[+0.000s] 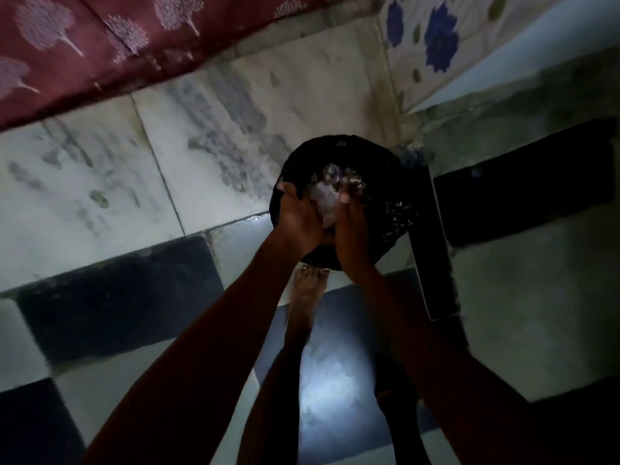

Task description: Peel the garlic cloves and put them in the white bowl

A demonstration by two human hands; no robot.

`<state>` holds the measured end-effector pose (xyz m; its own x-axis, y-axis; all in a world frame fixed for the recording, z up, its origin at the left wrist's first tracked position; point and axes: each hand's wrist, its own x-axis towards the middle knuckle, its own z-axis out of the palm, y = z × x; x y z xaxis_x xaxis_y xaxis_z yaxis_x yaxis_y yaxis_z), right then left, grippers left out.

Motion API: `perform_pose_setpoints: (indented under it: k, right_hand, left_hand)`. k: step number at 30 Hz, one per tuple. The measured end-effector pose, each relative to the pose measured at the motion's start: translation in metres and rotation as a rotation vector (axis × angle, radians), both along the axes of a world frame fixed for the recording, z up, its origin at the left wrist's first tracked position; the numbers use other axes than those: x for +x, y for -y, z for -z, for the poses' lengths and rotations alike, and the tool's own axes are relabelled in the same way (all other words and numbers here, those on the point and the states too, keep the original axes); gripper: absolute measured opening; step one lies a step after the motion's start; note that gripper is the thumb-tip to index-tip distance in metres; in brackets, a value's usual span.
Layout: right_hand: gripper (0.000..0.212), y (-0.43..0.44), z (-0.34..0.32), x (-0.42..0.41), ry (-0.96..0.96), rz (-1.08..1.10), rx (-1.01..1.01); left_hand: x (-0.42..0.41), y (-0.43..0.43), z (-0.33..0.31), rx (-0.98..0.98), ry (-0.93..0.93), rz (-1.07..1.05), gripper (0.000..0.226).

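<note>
Pale and blurred, a lump [324, 204] sits cupped between our hands: the left hand [297, 219] and the right hand [352, 229] both curl round it above a dark round bin [385, 213]. We cannot tell whether it is garlic skins or cloves; if skins, we judge the peeling largely done and this the clearing up. No white bowl shows, so how many cloves have reached it is unknown. No counter is in view; below lies a floor [100, 182] of grey-veined marble tiles and black ones, with one bare foot [307, 290] near the bin's edge. A maroon cloth [84, 45] with pale tree motifs fills the upper left, a surface with blue flowers [439, 38] the upper right
</note>
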<state>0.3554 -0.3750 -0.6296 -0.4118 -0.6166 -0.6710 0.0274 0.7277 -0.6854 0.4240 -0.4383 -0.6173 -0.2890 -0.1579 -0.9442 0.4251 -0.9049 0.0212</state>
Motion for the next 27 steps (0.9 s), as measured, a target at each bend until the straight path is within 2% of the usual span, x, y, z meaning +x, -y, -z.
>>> perform_pose_setpoints:
  k: [1,3,4,5,6,7,10,12,14,17,19,24,27]
  right_hand:
    - [0.037,0.001,-0.013,0.005,0.038,0.008,-0.046]
    - [0.040,0.001,-0.041,0.015,0.154,-0.072,-0.030]
    - [0.042,0.000,-0.047,0.014,0.200,-0.080,-0.002]
    - [0.042,0.001,-0.054,0.011,0.258,-0.023,0.053]
    - [0.042,-0.001,-0.064,0.005,0.235,0.010,0.085]
    - [0.042,-0.006,-0.074,-0.002,0.213,0.009,0.109]
    - [0.035,-0.031,-0.129,-0.012,0.036,-0.025,0.082]
    - [0.030,-0.044,-0.193,-0.014,-0.010,-0.056,0.035]
    - [0.023,-0.059,-0.280,-0.017,0.012,0.022,-0.034]
    - [0.010,-0.086,-0.406,-0.025,0.030,0.147,-0.123]
    - [0.011,-0.108,-0.483,-0.035,0.072,0.196,-0.178]
    - [0.011,-0.182,-0.603,-0.085,-0.102,0.327,-0.310]
    - [0.011,-0.219,-0.638,-0.123,-0.183,0.442,-0.351]
  left_hand:
    - [-0.002,0.002,-0.014,0.001,0.074,0.012,0.080]
    - [-0.003,0.002,-0.021,-0.151,0.011,0.016,0.069]
    - [-0.002,0.000,-0.019,-0.083,-0.175,-0.086,0.064]
    - [-0.004,0.001,-0.033,-0.219,-0.134,-0.068,0.065]
    - [-0.011,0.004,-0.062,-0.233,0.071,0.024,0.066]
    - [-0.015,-0.001,-0.091,-0.086,0.096,0.026,0.066]
    - [-0.008,-0.010,-0.162,-0.146,0.112,0.141,0.051]
    - [-0.004,-0.020,-0.220,-0.203,0.124,0.254,0.028]
    - [-0.003,-0.032,-0.281,-0.224,0.164,0.353,0.018]
    - [-0.012,-0.050,-0.386,-0.332,0.140,0.469,0.019]
    - [-0.028,-0.064,-0.459,-0.408,0.125,0.579,0.021]
    - [-0.087,-0.114,-0.581,-0.688,0.056,0.891,0.020]
    - [-0.128,-0.144,-0.616,-0.811,0.014,1.025,0.024]
